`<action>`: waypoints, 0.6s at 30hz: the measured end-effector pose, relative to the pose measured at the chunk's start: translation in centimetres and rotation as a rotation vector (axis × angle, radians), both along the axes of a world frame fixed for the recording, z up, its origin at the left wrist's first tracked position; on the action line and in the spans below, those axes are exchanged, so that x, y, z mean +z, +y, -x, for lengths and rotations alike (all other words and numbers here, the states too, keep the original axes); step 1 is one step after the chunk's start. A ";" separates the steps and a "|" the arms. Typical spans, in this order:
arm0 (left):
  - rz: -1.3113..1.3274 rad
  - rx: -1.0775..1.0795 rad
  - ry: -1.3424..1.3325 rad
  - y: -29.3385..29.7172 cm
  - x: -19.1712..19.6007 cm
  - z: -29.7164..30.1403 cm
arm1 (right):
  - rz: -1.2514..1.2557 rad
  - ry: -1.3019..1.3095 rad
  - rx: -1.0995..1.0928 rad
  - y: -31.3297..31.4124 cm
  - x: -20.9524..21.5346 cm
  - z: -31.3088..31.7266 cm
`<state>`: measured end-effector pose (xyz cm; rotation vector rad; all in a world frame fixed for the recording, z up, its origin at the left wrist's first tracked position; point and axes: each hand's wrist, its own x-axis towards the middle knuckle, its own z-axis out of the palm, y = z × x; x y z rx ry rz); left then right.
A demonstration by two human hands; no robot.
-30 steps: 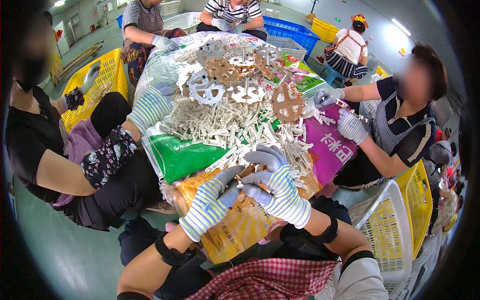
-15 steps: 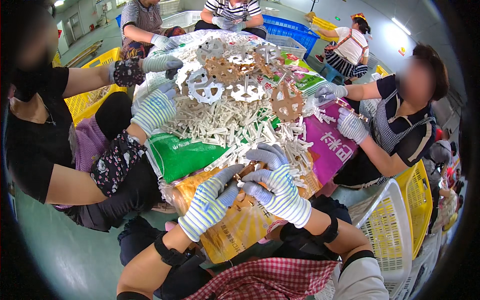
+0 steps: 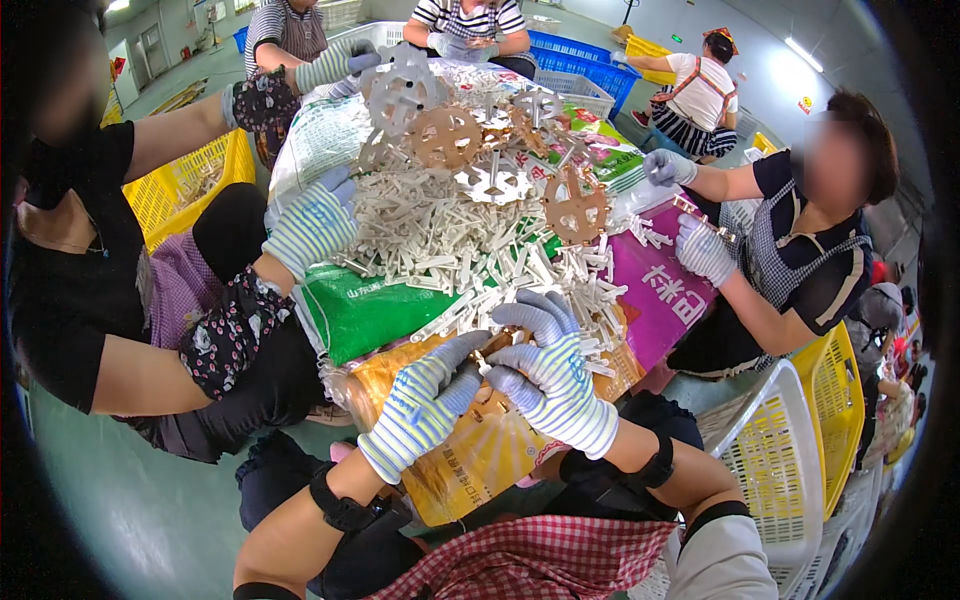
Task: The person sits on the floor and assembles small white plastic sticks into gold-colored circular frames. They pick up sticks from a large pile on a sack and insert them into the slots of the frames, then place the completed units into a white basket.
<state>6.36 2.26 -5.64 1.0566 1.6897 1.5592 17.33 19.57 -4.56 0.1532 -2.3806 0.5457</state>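
Note:
Both of my hands wear striped gloves with grey-blue fingers and meet over the near edge of the heap. Pinched in my left hand (image 3: 425,395) is one end of a small white plastic piece (image 3: 483,364). My right hand (image 3: 555,375) grips from the other side, its fingers closed round a brownish metal part (image 3: 500,345) that is mostly hidden. Just beyond my fingertips lies a heap of small white plastic pieces (image 3: 430,235). Spoked metal discs stand on it: a brown disc (image 3: 577,205), another brown disc (image 3: 445,137) and a silver disc (image 3: 405,90).
Printed sacks, a green one (image 3: 365,312) and a purple one (image 3: 665,265), lie under the heap. Co-workers sit around it; the one at right holds a copper-coloured strip (image 3: 705,220). A white basket (image 3: 765,460) and yellow crate (image 3: 835,400) stand at my right, another yellow crate (image 3: 215,175) at left.
My hands stay nearly in place; the white piece shows a little more between my fingers. The left co-worker's far hand and a silver disc moved up and away. The right co-worker's far hand lifted from the heap.

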 end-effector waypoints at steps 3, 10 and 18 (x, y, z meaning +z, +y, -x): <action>0.007 0.016 0.003 -0.2 -0.1 -0.2 | -0.057 -0.025 -0.006 -0.1 0.0 -0.1; 0.030 0.058 0.051 -0.1 1.1 -0.8 | -0.059 -0.044 0.005 0.1 -0.2 -0.2; 0.008 0.147 -0.029 0.3 1.4 -0.9 | 0.139 0.001 0.146 1.5 1.5 0.0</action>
